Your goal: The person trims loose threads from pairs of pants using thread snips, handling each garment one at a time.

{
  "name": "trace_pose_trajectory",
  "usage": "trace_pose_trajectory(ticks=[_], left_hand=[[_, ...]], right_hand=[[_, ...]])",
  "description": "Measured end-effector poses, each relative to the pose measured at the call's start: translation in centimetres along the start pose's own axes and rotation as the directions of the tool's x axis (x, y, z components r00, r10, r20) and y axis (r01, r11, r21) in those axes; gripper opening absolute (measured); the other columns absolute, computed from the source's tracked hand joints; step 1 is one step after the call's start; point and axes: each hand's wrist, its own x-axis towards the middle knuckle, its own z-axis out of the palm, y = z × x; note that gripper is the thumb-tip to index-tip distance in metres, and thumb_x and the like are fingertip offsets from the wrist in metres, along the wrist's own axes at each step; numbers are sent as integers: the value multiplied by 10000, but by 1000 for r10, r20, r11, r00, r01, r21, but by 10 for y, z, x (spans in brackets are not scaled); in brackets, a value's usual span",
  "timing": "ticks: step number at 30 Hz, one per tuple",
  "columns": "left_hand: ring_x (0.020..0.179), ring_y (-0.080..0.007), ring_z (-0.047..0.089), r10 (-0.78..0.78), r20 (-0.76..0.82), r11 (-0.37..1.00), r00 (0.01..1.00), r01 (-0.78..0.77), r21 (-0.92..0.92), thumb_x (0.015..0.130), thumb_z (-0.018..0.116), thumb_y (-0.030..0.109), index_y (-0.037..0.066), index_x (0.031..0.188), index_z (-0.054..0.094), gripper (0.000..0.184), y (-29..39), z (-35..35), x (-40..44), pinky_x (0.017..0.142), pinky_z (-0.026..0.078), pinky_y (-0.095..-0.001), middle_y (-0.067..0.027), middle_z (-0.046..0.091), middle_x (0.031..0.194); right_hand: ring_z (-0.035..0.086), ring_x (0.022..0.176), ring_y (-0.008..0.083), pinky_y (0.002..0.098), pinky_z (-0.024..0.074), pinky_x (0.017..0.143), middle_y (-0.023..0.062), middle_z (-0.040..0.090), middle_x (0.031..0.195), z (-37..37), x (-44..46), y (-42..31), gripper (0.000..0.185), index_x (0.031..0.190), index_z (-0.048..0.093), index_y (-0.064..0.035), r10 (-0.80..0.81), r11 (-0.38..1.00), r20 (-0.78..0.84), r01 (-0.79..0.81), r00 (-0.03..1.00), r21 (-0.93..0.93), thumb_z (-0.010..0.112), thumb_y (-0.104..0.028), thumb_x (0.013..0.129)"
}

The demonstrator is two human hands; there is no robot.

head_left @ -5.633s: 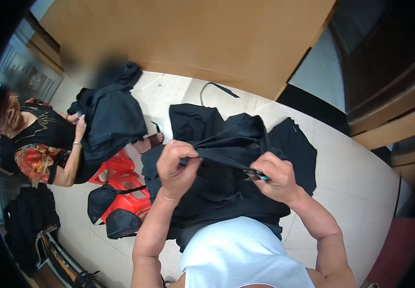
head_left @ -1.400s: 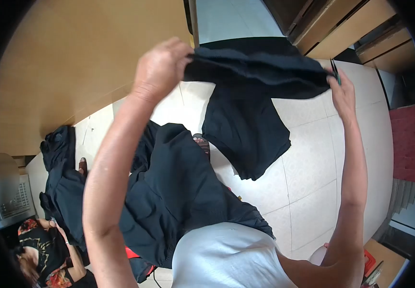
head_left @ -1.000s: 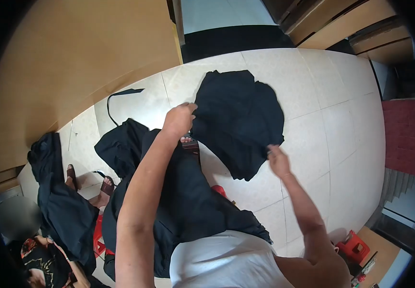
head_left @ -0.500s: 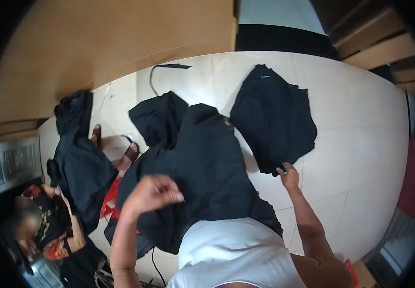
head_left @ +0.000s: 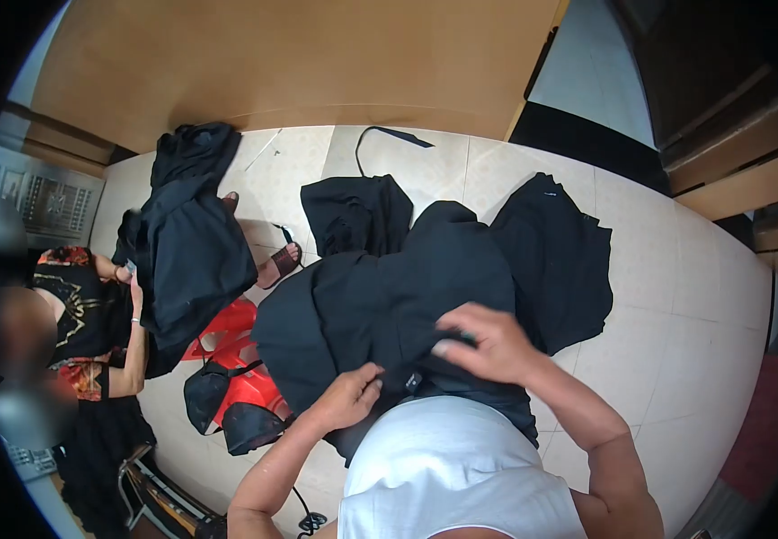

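Observation:
A large black garment is spread over my lap and knees. My left hand is closed with its fingertips pinching the garment's near edge, beside a small dark label with pale marks. Just right of it, my right hand is held over the same cloth, thumb and fingers curled around a small dark thing that I cannot make out. Another black garment lies flat to the right of my lap, and a bunched black cloth is beyond my knees.
At left a seated person holds a long black garment. A red plastic piece with black straps stands beside my lap. A black strip lies on the tiled floor near the wooden panel.
My right hand has left the garment at right and come in over my lap. My left hand has lowered onto the cloth and taken hold of its edge. The view has shifted.

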Motion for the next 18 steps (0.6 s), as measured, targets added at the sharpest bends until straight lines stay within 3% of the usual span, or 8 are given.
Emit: trace_pose_trajectory(ticks=[3,5,8,10,18], left_hand=[[677,-126,470,18,-129,990,991,-36,-139,983,519,37,16,1104,606,150,16,-13,-8,633,403,-252,-24,571,869],[632,-97,434,158,-292,954,943,-222,-201,983,520,30,17,1113,587,147,19,-20,-6,584,375,-255,2,543,767],[681,-74,439,173,-337,911,925,-281,-303,992,527,44,24,1098,595,128,30,-34,-12,631,377,-224,16,553,822],[728,-72,467,204,-403,846,892,-368,-386,994,536,51,16,1089,606,123,35,-42,-13,692,395,-201,12,578,875],[754,-71,502,247,-448,741,859,-466,-484,991,548,62,1,1092,617,137,50,-57,-17,730,414,-187,-1,612,901]], right_hand=[[645,716,205,310,501,639,72,711,969,36,0,-13,219,1042,697,-33,-25,998,163,35,986,-60,749,-67,832],[625,672,199,299,487,617,77,723,941,42,12,-7,220,1045,699,-22,7,990,253,30,967,-139,752,-54,833],[574,617,163,273,458,595,56,712,849,34,28,-13,171,1026,699,-4,18,1000,215,-20,976,9,732,-29,860],[506,596,115,244,425,590,11,655,749,21,40,-27,105,1001,701,10,150,965,241,-195,959,176,702,-11,898],[457,635,77,215,389,605,-16,594,750,-5,64,-56,47,964,702,1,114,925,166,-166,979,343,682,-31,937]])
